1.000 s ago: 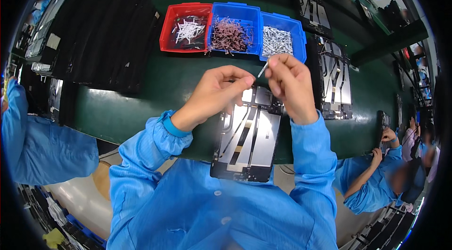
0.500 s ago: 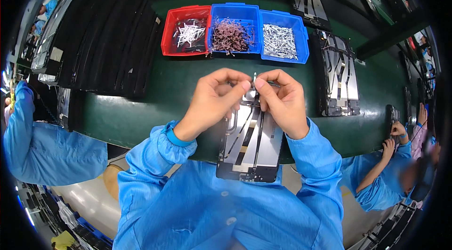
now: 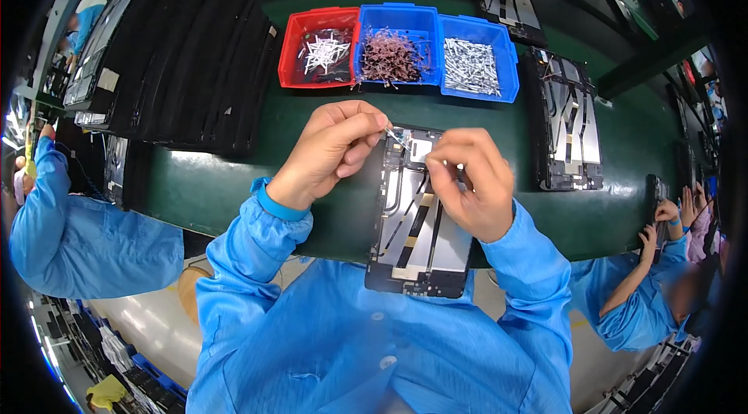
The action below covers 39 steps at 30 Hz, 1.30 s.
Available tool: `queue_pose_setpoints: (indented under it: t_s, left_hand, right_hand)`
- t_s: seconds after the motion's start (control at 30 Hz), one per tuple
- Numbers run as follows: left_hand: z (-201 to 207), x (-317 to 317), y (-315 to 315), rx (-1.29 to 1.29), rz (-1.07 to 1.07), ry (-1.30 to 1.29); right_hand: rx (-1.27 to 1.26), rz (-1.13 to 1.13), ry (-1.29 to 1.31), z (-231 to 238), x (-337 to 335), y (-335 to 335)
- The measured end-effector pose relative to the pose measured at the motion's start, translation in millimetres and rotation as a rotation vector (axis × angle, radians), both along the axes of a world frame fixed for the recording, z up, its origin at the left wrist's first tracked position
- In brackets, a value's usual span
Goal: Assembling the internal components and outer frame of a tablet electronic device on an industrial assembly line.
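A tablet-like device with its inside exposed (image 3: 444, 246) lies in front of me, its silver panel framed in black and crossed by dark ribbon cables. My left hand (image 3: 333, 150) is closed in a pinch at its upper left corner. Between thumb and forefinger sits a small thin silvery-white strip (image 3: 396, 138), pointing down toward the device. Over the upper right part of the device, my right hand (image 3: 475, 184) has its thumb and fingers drawn together; what they hold, if anything, is too small to make out.
Beyond my hands stand a red bin (image 3: 292, 55) of white strips, a blue bin (image 3: 399, 16) of reddish-brown small parts and another blue bin (image 3: 506, 75) of silvery parts. Black panels (image 3: 187, 63) stack high at left. Another opened device (image 3: 576, 149) lies right. Co-workers sit both sides.
My hands have parted from the device's top edge. The left has drawn left with the small strip; the right has come lower and nearer me. The whole view has shifted slightly.
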<state>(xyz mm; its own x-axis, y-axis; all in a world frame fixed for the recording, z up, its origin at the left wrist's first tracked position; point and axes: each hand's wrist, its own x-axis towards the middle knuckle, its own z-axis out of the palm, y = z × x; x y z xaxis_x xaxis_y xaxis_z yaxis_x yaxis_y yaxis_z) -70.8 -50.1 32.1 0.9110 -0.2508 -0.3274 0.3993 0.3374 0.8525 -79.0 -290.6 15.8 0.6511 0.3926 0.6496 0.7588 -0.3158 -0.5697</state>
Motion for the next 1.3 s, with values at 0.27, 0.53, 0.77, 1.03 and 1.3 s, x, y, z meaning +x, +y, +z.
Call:
queue_pose_setpoints:
  t_s: [0.27,0.53,0.77,1.03,1.3]
  left_hand:
    - [0.9,-16.8,-20.4,0.050,0.011,-0.041]
    - [1.1,-19.8,-21.6,-0.072,-0.052,0.135]
    - [-10.1,39.5,12.7,0.418,0.663,-0.381]
    - [-29.9,-21.7,20.5,1.218,0.312,-0.607]
    - [-37.7,-85.4,-33.4,0.415,-0.061,-0.042]
  right_hand:
    - [0.183,-0.019,0.457,4.8,-3.3,13.6]
    - [0.134,0.048,0.473,0.1,-4.8,11.2]
    - [0.270,0.117,0.242,5.4,-5.4,0.4]
    - [0.523,0.018,0.772,-26.9,-38.8,-26.8]
    - [0.532,-0.113,0.697,-62.3,-58.8,-22.2]
